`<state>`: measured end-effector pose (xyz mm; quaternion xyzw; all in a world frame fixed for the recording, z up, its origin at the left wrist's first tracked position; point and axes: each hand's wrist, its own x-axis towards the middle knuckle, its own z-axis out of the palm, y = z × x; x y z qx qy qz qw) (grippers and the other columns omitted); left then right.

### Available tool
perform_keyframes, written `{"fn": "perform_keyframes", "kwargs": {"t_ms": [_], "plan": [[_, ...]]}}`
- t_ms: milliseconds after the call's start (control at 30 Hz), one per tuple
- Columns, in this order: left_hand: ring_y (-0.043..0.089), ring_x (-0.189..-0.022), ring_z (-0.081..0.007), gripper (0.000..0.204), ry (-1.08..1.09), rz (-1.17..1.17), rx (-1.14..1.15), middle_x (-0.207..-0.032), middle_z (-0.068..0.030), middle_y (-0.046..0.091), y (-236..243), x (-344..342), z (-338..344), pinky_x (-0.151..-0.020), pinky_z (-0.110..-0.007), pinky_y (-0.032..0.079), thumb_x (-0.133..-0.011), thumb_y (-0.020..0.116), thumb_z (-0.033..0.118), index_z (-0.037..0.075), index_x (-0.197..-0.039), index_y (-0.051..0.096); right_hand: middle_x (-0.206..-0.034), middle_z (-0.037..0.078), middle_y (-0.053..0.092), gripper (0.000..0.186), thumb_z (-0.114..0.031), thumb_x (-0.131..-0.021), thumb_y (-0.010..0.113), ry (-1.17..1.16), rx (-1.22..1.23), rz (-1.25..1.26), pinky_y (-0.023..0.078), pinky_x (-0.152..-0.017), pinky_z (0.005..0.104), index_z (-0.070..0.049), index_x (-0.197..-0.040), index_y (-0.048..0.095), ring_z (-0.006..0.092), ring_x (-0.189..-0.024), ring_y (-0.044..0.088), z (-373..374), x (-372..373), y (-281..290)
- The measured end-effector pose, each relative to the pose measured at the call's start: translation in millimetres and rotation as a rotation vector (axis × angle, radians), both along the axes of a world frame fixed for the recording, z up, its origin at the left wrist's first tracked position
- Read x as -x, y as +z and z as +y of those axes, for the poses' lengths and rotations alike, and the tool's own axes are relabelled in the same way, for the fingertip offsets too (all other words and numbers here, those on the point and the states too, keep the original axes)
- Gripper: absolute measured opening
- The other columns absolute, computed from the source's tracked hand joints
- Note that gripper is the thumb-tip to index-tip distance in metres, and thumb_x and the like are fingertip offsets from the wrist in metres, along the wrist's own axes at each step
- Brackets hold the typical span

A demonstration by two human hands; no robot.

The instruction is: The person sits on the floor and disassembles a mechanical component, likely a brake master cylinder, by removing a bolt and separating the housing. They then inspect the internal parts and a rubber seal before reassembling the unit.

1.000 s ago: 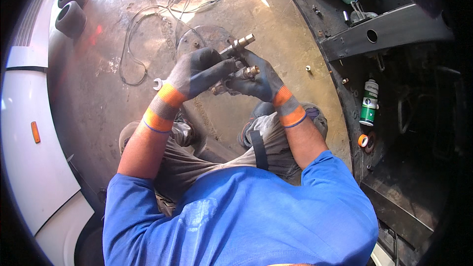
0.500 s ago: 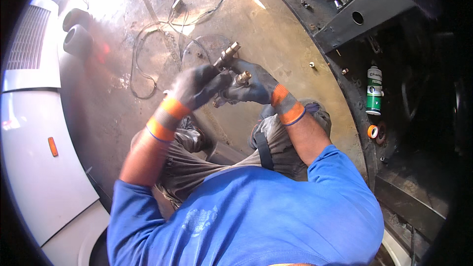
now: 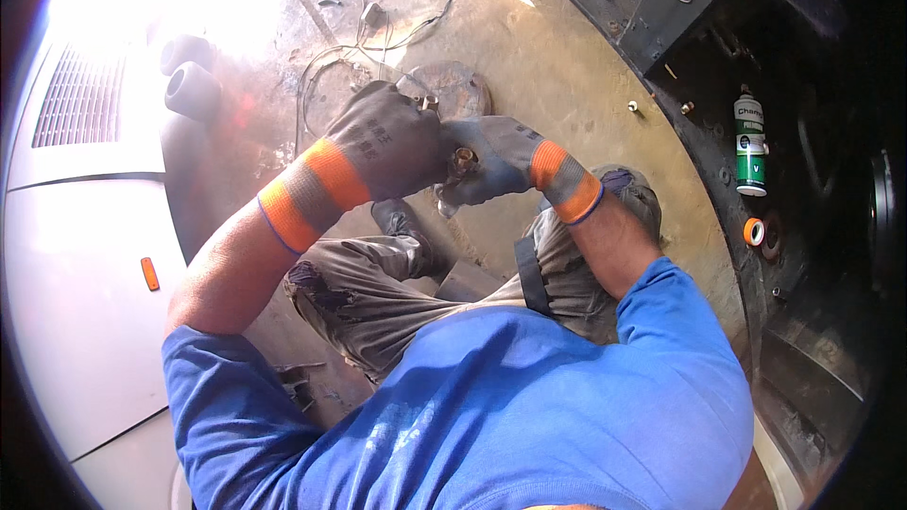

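Head view looks down on two gloved hands meeting over a small metal fitting (image 3: 460,162). Left hand (image 3: 392,142) is clenched over the upper end of the part, covering most of it, so only a brass-coloured tip (image 3: 430,102) pokes out above the knuckles. Right hand (image 3: 491,162) grips the lower end from the other side, fingers wrapped round the body with a threaded brass stub showing between the two gloves. The fitting is held in the air above the person's knees, clear of the concrete floor (image 3: 567,76).

By the look of it, this is the step of working two parts of the fitting against each other by hand, one hand steadying while the other twists. Which way it is being turned cannot be told. The next move seems to call for a firm counter-grip and a fresh hold on the turning hand.

Around them: a tangle of thin black cable (image 3: 326,76) lies on the floor beyond the hands, two dark rubber rollers (image 3: 189,76) sit to the left by a white body panel (image 3: 76,274), and a green-and-white spray can (image 3: 750,144) and an orange tape roll (image 3: 753,231) rest on the dark frame to the right.
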<state>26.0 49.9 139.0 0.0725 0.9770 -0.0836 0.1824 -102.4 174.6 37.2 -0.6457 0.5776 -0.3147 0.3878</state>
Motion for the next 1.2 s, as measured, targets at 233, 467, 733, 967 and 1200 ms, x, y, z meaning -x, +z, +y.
{"fn": "perform_keyframes", "kwargs": {"t_ms": [233,467,733,967,1200], "plan": [[0.065,-0.064,-0.0148,0.025,0.772,0.218,-0.770,-0.076,-0.0049,0.068,-54,-42,-3,-0.058,-0.032,0.049,-0.085,0.073,0.029,0.004,-0.089,0.070,-0.086,0.009,0.072,0.051,-0.034,-0.074,0.073,-0.076,0.009,-0.153,0.053,-0.070,0.0343,-0.007,-0.115,0.062,0.0207,-0.075,0.070,10,9,-3],[0.056,-0.060,-0.0075,0.028,1.073,0.310,-1.065,-0.070,0.0015,0.062,-49,-59,27,-0.053,-0.023,0.044,-0.093,0.067,0.031,0.003,-0.088,0.068,-0.090,0.010,0.072,0.053,-0.037,-0.072,0.072,-0.071,0.057,-0.248,0.053,-0.073,0.0343,-0.008,-0.115,0.063,0.0240,-0.079,0.070,8,2,-12],[0.067,-0.061,-0.0268,0.024,0.021,0.159,-0.071,-0.070,-0.0081,0.066,0,-15,11,-0.058,-0.040,0.051,-0.085,0.065,0.036,0.013,-0.077,0.069,-0.096,0.012,0.071,0.057,-0.042,-0.068,0.076,0.005,0.024,-0.070,0.052,-0.079,0.0380,-0.011,-0.114,0.063,0.0273,-0.089,0.069,10,-2,0],[0.062,-0.061,-0.0170,0.025,0.572,0.190,-0.713,-0.073,-0.0036,0.064,-31,-36,11,-0.059,-0.031,0.048,-0.090,0.066,0.031,0.006,-0.088,0.069,-0.091,0.010,0.072,0.053,-0.037,-0.070,0.076,-0.016,-0.024,-0.174,0.052,-0.076,0.0358,-0.009,-0.113,0.063,0.0223,-0.083,0.070,12,3,1],[0.057,-0.061,-0.0087,0.028,1.229,0.416,-1.262,-0.073,-0.0022,0.064,-52,-55,39,-0.053,-0.025,0.045,-0.095,0.063,0.029,0.002,-0.090,0.067,-0.090,0.009,0.072,0.052,-0.035,-0.071,0.074,-0.123,0.147,-0.199,0.053,-0.076,0.0342,-0.009,-0.114,0.062,0.0202,-0.083,0.070,5,2,-16]]}}
